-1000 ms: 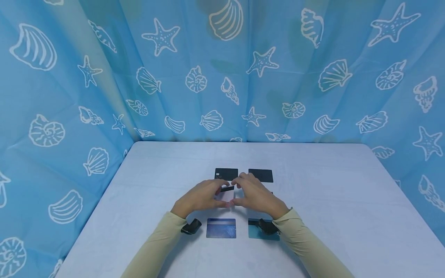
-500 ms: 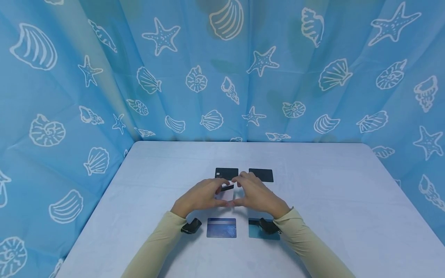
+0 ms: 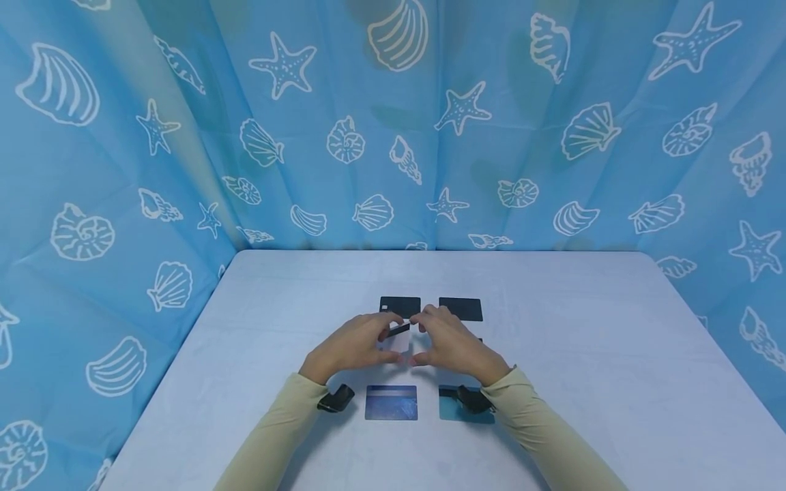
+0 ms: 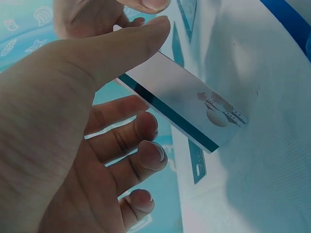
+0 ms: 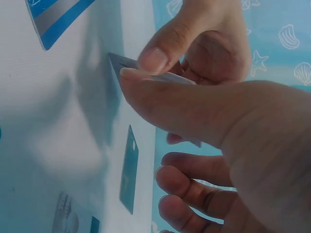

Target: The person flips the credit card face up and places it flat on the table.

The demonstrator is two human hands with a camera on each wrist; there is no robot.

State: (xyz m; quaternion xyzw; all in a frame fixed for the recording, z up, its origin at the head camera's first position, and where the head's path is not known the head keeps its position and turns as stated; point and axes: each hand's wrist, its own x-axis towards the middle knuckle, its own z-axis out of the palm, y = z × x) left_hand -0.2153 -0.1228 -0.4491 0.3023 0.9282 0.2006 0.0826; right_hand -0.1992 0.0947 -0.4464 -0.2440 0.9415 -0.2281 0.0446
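My left hand [image 3: 353,346] pinches a white bank card [image 4: 184,94] between thumb and index finger. A dark stripe runs along one long edge of the card, and a small printed emblem sits near a corner. The other left fingers hang loosely bent below it. Beside it, my right hand [image 3: 457,346] is held with thumb and fingers apart, facing the card. In the right wrist view the right thumb overlaps the card. Behind the hands lie two black cards, one with a chip [image 3: 400,306] and one plain [image 3: 464,309].
Nearer the front, a blue card [image 3: 391,404] and a teal card [image 3: 451,410] lie on the white table [image 3: 583,354]. The right wrist partly covers the teal one. Another card's dark corner [image 3: 482,339] peeks out behind the right hand. A blue shell-print curtain [image 3: 319,170] hangs behind.
The thumbs, together at the white card's near end before, have come apart. My left hand has shifted slightly left and away with the card, which has turned a little; the right hand has barely moved.
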